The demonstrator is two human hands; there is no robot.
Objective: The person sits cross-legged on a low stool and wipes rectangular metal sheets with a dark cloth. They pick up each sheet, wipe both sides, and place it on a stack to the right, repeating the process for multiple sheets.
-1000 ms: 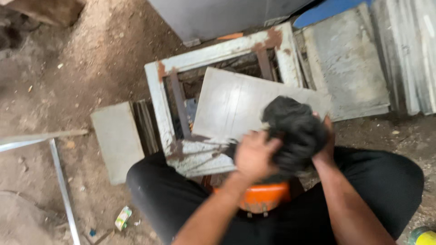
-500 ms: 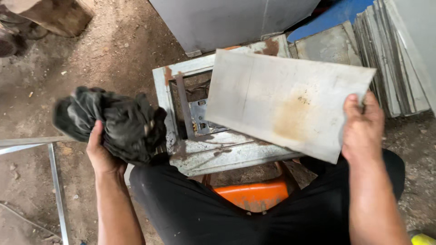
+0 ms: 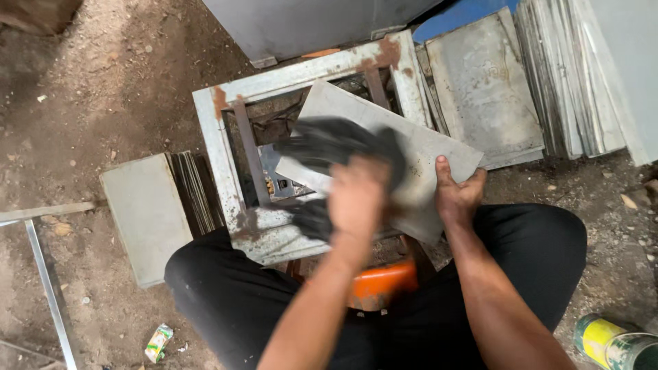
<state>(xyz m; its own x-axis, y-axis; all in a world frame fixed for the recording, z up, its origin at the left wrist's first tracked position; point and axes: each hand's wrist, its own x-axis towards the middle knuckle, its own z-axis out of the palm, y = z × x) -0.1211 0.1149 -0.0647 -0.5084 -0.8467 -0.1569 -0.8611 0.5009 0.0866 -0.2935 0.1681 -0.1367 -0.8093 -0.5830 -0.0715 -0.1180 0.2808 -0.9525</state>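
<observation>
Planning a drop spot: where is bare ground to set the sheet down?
Free: dirt upper left, beyond the white frame and flat slab. Crowded: right side, with stacked sheets; left hand and right hand fill the sheet.

One held metal sheet (image 3: 418, 147), one dark rag (image 3: 329, 140), one rusty white frame (image 3: 219, 147), two sheet stacks, one can (image 3: 610, 340).
</observation>
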